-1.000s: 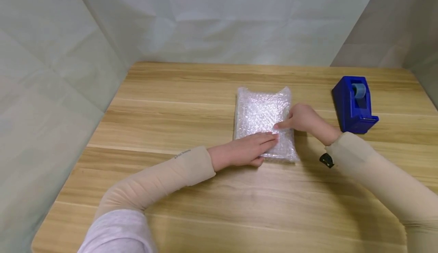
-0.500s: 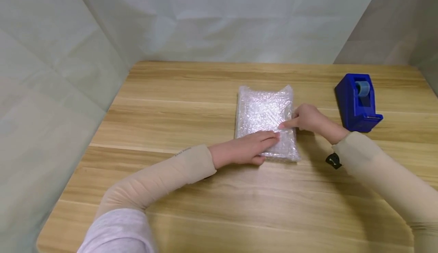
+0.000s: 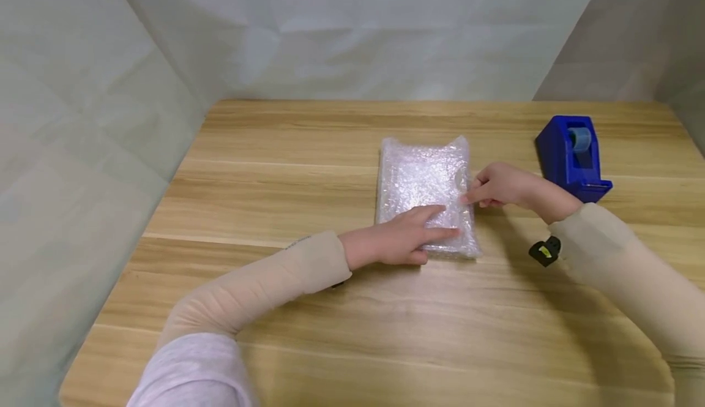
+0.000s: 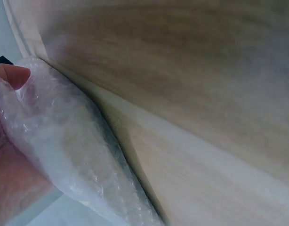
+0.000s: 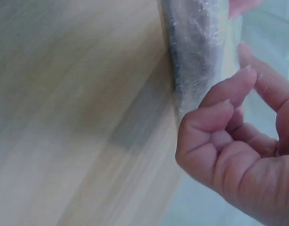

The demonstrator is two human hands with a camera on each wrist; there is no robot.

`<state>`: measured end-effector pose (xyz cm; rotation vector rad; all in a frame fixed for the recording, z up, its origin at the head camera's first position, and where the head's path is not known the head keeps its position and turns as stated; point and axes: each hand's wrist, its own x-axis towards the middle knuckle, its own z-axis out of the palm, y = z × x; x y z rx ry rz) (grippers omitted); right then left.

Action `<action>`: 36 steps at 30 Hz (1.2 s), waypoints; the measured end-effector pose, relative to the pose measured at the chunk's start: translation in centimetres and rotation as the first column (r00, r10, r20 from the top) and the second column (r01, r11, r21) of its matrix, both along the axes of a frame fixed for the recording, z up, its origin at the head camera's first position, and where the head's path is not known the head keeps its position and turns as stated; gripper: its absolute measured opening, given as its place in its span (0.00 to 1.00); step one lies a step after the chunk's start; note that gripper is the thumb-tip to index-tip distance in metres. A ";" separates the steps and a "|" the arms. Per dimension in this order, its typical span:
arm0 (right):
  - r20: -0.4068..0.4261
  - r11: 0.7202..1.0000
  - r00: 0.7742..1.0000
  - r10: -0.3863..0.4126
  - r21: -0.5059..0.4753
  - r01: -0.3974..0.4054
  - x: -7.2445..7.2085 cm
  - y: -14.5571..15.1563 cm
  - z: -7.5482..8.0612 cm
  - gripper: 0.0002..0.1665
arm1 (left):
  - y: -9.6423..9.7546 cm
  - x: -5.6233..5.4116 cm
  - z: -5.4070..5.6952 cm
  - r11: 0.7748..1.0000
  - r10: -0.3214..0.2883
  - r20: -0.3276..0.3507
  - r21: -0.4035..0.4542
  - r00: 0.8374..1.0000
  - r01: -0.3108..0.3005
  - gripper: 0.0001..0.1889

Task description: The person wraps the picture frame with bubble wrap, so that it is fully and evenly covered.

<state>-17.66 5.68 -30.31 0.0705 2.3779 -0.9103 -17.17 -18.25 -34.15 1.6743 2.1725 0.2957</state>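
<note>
A flat rectangular package in clear bubble wrap (image 3: 415, 171) lies on the wooden table. Across its near part rests my left hand (image 3: 404, 235), fingers straight and spread, thumb at the near edge. In the left wrist view the bubble wrap (image 4: 78, 141) bulges beside that hand. My right hand (image 3: 503, 183) is at the package's right edge, its thumb reaching onto the wrap. Seen from the right wrist, its fingers (image 5: 205, 122) are curled, with a gap between thumb and index finger; the wrapped edge (image 5: 196, 47) stands just beyond them.
A blue tape dispenser (image 3: 570, 159) with a roll of clear tape stands at the right, close behind the right forearm. Pale sheets (image 3: 363, 33) hang behind and to the left of the wooden table (image 3: 264, 150).
The right thumb has slid rightward from further in on the package to its right edge. The left fingers have spread apart, while the package stays in place.
</note>
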 end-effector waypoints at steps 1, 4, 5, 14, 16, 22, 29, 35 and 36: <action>0.005 1.000 1.000 -0.003 0.002 0.003 -0.1 0.0 0.1 0.17 | 0.0 0.0 0.0 1.000 0.007 -0.005 -0.001 1.000 -0.007 0.34; 0.012 1.000 1.000 -0.011 0.013 0.011 -0.3 0.0 0.2 0.17 | 0.2 0.2 0.1 1.000 0.010 -0.027 -0.011 1.000 -0.010 0.33; 0.017 1.000 1.000 -0.015 0.019 0.014 -0.4 0.1 0.2 0.17 | 0.3 0.3 0.1 1.000 0.002 -0.044 -0.012 0.999 -0.002 0.33; 0.044 1.000 0.999 -0.017 0.009 0.017 -0.1 0.7 -0.5 0.17 | 0.8 0.6 -0.2 0.999 0.007 -0.049 -0.040 0.999 -0.009 0.33; 0.044 1.000 0.999 -0.019 -0.015 0.020 0.2 1.0 -0.9 0.17 | 0.9 0.7 -0.2 0.999 0.016 -0.035 -0.047 0.999 -0.017 0.33; 0.094 0.974 0.992 -0.087 -0.203 0.105 1.1 2.3 -2.0 0.08 | 1.0 0.8 -0.2 0.999 0.012 -0.038 -0.043 0.999 -0.014 0.34; 0.096 0.934 0.978 -0.183 -0.293 0.204 1.6 2.7 -2.6 0.07 | 0.8 0.8 -0.1 0.999 0.012 -0.037 -0.052 0.999 -0.014 0.34; 0.046 0.942 0.970 -0.240 -0.230 0.244 1.9 3.3 -2.6 0.14 | 0.8 0.8 -0.2 0.999 0.001 -0.050 -0.036 0.999 -0.002 0.34; 0.017 0.945 0.966 -0.258 -0.203 0.256 2.2 3.5 -2.5 0.15 | 0.8 0.9 -0.2 0.999 -0.002 -0.051 -0.032 0.999 0.001 0.34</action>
